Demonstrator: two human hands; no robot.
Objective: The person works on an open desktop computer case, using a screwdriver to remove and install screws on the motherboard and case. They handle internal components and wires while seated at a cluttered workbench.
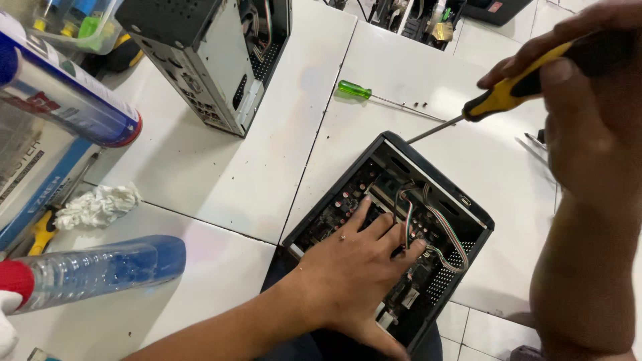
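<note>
A small black computer case (476, 215) lies open on the white tiled table, its circuit board and a bundle of striped wires (438, 227) exposed. My left hand (354, 264) rests flat inside the case, fingers spread on the board next to the wires. My right hand (588, 80) is raised at the upper right, shut on a screwdriver (508, 87) with a yellow and black handle. Its metal shaft points down-left and its tip sits just above the case's far corner.
A green-handled screwdriver (354, 89) lies on the table beyond the case, small screws beside its tip. A larger grey computer case (214, 53) stands at the top. A spray can (67, 93), a plastic bottle (93, 271), a crumpled cloth (100, 204) sit at left.
</note>
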